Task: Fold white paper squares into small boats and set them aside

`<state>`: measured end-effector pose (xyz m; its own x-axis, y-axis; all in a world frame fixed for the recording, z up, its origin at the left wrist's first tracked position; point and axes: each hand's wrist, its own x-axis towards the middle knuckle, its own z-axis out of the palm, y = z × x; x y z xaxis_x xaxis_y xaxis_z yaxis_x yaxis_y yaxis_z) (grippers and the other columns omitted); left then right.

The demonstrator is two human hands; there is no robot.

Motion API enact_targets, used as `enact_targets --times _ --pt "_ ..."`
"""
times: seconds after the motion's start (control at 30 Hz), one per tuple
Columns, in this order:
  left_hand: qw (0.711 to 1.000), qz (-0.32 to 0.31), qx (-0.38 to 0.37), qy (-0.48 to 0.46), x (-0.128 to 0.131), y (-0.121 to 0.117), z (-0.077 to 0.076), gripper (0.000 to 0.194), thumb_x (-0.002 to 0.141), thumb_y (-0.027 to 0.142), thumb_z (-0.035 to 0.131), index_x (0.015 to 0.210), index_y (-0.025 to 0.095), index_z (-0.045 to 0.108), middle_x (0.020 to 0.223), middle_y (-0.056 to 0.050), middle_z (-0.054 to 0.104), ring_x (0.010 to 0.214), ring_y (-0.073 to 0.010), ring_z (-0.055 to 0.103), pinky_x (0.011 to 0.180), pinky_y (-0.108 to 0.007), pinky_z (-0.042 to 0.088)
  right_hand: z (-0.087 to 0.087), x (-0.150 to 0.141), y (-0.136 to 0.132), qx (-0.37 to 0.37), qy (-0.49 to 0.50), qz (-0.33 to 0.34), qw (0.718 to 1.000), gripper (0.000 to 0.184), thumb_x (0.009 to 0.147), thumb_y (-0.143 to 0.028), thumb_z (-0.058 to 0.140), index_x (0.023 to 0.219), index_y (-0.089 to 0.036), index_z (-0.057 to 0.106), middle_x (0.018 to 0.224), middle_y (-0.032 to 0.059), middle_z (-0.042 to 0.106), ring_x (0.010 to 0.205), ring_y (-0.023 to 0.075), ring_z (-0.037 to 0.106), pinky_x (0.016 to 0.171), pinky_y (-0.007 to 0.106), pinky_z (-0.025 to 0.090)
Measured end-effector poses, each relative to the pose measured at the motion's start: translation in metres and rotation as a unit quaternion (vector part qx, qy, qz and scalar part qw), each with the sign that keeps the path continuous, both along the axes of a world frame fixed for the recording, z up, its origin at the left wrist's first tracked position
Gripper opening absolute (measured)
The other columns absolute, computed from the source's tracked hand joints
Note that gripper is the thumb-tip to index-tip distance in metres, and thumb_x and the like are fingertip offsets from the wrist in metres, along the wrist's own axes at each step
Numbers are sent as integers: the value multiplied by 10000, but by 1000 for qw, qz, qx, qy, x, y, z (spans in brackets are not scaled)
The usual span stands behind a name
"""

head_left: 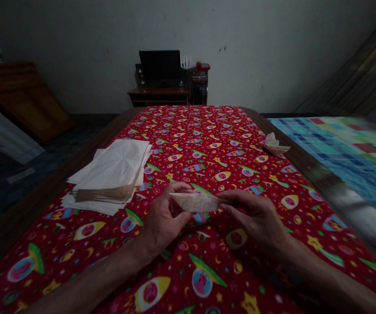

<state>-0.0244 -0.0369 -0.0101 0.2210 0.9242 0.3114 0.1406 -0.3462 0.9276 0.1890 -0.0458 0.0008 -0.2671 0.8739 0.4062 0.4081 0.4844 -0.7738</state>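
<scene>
Between my two hands, just above the red patterned cloth (pixel 181 266), is a small piece of folded paper (pixel 198 203), with faint print on its side. My left hand (pixel 166 218) grips its left end, thumb in front and fingers behind. At the right end, my right hand (pixel 256 216) pinches the tip between thumb and fingers. To the left lies a stack of loose printed sheets (pixel 116 168), its edges uneven. A folded paper boat (pixel 275 145) sits near the cloth's far right edge, apart from both hands.
Beyond the table's far end, a monitor (pixel 160 65) with speakers stands on a small desk (pixel 158 92). A bed with a checked cover (pixel 338 152) lies along the right. At the left are a wooden cabinet (pixel 27 100) and a white drawer unit (pixel 8 131).
</scene>
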Motion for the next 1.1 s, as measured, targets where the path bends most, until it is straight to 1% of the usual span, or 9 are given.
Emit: enact_targets --times 0.07,0.13,0.23,0.33,0.43,0.53,0.8,0.93,1.1 --pt "998 1 48 45 -5 2 -2 543 733 76 611 1203 258 409 1078 -33 616 900 -148 643 728 -233 535 -1 4 2 28 -10 -17 999 184 839 -187 589 993 -222 684 915 35 722 813 171 677 709 282 556" --pt "983 12 138 120 -10 4 -2 609 732 55 624 1244 278 382 1137 -41 584 981 -163 620 782 -252 532 -2 7 3 48 -20 -25 998 201 836 -162 581 995 -219 690 914 41 723 816 171 678 705 280 552" --pt "936 17 283 211 -15 7 -2 511 781 53 591 1206 273 413 1092 -44 568 1008 -171 590 823 -270 522 -3 8 3 48 -40 -12 998 235 844 -150 564 1033 -219 686 912 42 721 806 160 676 686 257 542" --pt "899 1 345 271 -17 9 -2 391 844 89 538 1178 265 438 1027 -44 563 919 -160 600 774 -261 531 -5 10 2 46 -57 10 997 279 857 -155 552 1103 -231 659 945 41 711 812 148 667 676 240 531" --pt "891 -7 337 305 -18 8 -3 308 865 123 532 1140 252 478 1061 -54 549 921 -168 598 781 -278 531 -5 12 1 65 -83 31 994 340 870 -138 528 1185 -235 610 957 46 691 795 138 651 649 229 510" --pt "898 -22 306 315 -18 8 -7 347 873 123 521 1190 257 475 1140 -64 518 987 -179 580 839 -303 518 -5 15 1 86 -130 59 986 362 875 -101 498 1200 -234 588 967 50 667 793 131 633 645 222 488" --pt "921 -126 211 301 -15 8 -14 449 909 88 450 1316 263 379 1091 -41 530 1004 -154 539 869 -287 493 -18 16 6 139 -181 88 970 174 897 -127 483 1025 -188 584 848 43 617 709 126 564 608 222 435" --pt "930 -133 174 296 -12 6 -13 488 876 37 439 1316 238 376 1129 -57 499 1048 -165 509 913 -306 472 -9 10 1 146 -235 139 951 185 893 -100 458 1045 -143 553 900 77 605 764 162 534 659 275 436" --pt "928 -151 136 311 -10 0 -5 609 824 4 429 1366 254 308 1177 -71 444 1078 -180 487 936 -331 467 2 4 -6 128 -296 141 936 238 906 -128 438 1126 -118 530 934 94 596 802 196 512 666 313 450"
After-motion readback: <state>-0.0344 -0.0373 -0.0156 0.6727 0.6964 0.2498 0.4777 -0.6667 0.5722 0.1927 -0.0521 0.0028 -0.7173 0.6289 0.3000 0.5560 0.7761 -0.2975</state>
